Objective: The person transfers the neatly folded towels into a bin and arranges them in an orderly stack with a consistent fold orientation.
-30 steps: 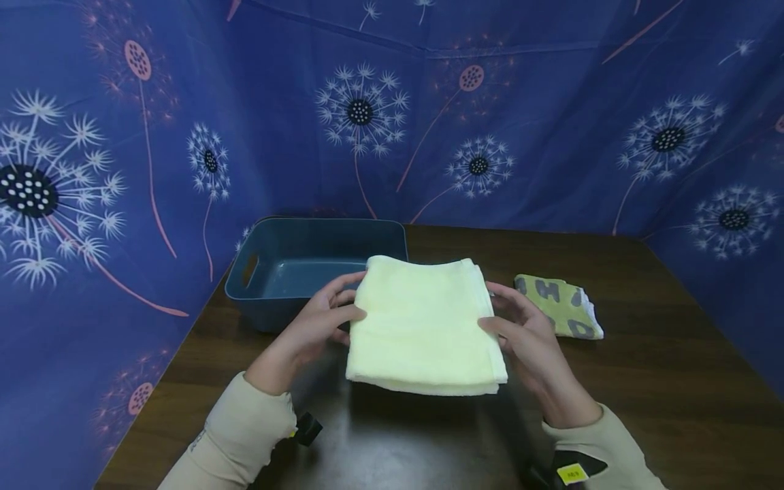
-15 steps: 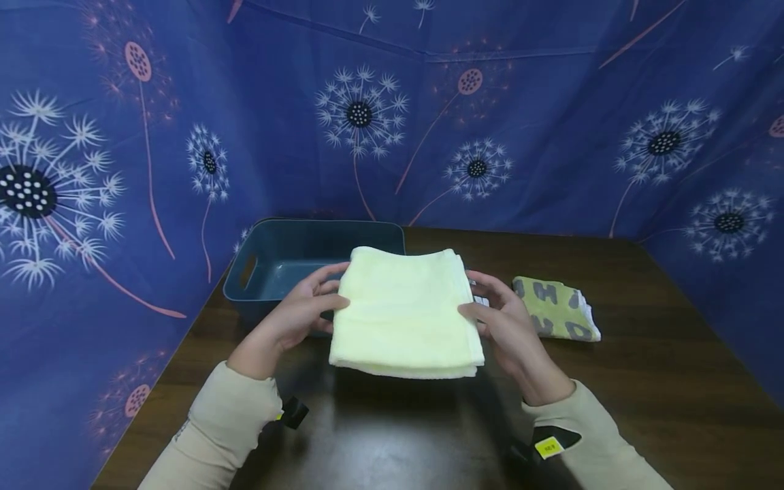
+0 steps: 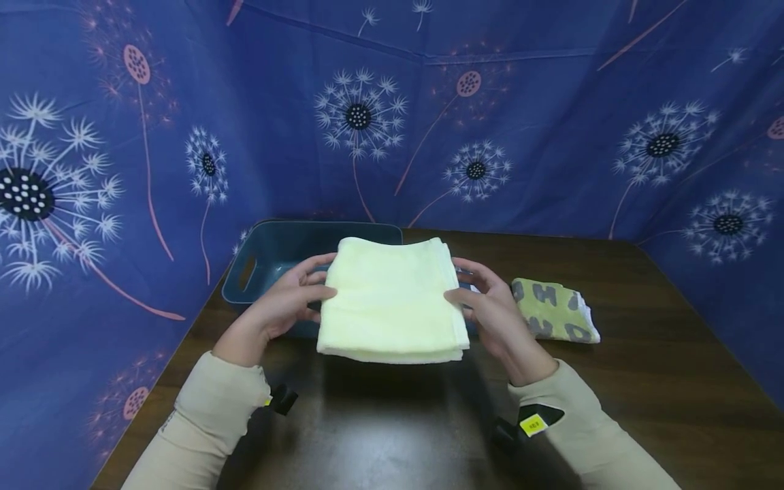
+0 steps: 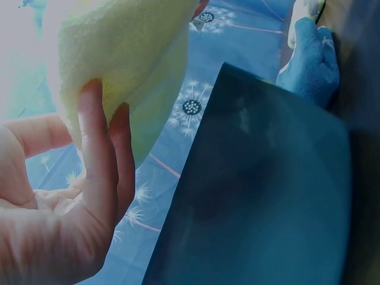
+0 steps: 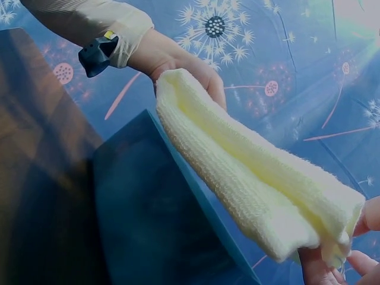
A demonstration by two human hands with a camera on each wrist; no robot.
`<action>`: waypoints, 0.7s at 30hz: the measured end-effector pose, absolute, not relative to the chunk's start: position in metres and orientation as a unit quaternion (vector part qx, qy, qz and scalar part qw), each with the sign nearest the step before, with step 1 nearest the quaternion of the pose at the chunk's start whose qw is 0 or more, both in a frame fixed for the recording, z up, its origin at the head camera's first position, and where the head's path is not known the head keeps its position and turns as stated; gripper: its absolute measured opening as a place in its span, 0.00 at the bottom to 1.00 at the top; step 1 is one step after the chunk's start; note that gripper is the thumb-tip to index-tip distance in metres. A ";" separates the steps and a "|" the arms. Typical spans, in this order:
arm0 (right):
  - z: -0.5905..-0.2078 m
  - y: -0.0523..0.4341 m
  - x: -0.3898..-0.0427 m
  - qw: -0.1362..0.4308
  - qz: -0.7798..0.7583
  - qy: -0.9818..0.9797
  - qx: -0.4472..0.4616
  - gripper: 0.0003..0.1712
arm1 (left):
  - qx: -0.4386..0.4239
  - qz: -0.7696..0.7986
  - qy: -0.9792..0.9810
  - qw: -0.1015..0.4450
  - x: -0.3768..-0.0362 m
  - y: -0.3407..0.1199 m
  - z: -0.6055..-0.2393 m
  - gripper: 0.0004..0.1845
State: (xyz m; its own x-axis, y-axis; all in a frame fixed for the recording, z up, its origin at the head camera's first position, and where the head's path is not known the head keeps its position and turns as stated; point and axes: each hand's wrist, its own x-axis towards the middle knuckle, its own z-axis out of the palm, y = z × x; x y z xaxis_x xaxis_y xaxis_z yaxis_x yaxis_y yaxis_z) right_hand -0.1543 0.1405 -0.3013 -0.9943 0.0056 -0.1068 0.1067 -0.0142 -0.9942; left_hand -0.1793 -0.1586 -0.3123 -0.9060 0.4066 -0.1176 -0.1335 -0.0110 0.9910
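Head | folded towel (image 3: pixel 392 299) gripped between left hand (image 3: pixel 288 306) and right hand (image 3: pixel 490 309), above bin (image 3: pixel 269 255)

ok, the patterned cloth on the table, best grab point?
The patterned cloth lies folded flat on the table, to the right of the right hand. Probably best pinched at its near right corner, where the white layered edges show, coming from above and from the right. That side looks free; the left side is crowded by the hand and the yellow towel.

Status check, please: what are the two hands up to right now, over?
Left hand and right hand grip the folded yellow towel by its sides. Towel held level above the blue bin's near edge. Nothing blocking; patterned cloth lies off right.
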 end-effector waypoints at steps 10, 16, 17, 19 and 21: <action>-0.296 0.127 -0.168 0.036 -0.711 0.701 0.044 0.31 | 0.099 0.701 0.679 0.195 -0.189 -0.171 -0.306 0.36; -0.293 0.122 -0.173 0.040 -0.718 0.694 0.034 0.32 | 0.098 0.698 0.683 0.190 -0.193 -0.176 -0.302 0.36; -0.293 0.121 -0.174 0.040 -0.718 0.694 0.033 0.32 | 0.096 0.697 0.685 0.190 -0.193 -0.177 -0.301 0.37; -0.292 0.119 -0.175 0.041 -0.715 0.697 0.031 0.32 | 0.093 0.695 0.687 0.189 -0.194 -0.180 -0.301 0.37; -0.291 0.117 -0.176 0.043 -0.716 0.697 0.031 0.32 | 0.090 0.693 0.690 0.189 -0.195 -0.182 -0.299 0.37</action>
